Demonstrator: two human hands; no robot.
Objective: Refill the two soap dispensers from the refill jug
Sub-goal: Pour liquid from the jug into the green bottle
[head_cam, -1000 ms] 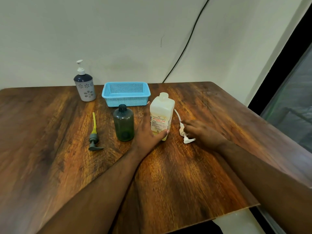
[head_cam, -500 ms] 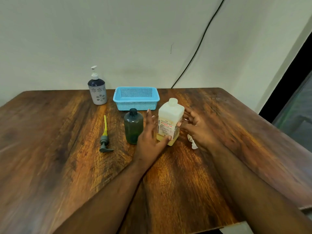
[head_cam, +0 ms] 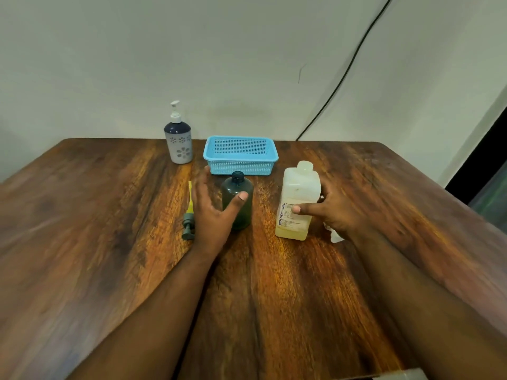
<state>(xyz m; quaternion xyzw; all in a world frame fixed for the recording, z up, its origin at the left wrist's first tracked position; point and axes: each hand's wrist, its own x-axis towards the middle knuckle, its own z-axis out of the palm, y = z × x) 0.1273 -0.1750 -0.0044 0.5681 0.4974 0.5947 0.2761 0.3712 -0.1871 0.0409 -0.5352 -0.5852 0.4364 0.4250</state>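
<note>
Two bare hands work mid-table on a wooden table (head_cam: 82,242). Largest near the far edge is a blue mesh basket (head_cam: 241,156), then the flowered pump dispenser (head_cam: 178,144) beside it, not yet opened. The right hand (head_cam: 333,209) grips the translucent refill jug (head_cam: 297,201), its neck open, apparently ready to lift and pour. The left hand (head_cam: 211,209), fingers spread, reaches around the uncapped dark green dispenser bottle (head_cam: 237,204), likely to steady it. Its pump head (head_cam: 189,215) lies alongside; a white cap piece (head_cam: 336,237) lies behind the right wrist.
</note>
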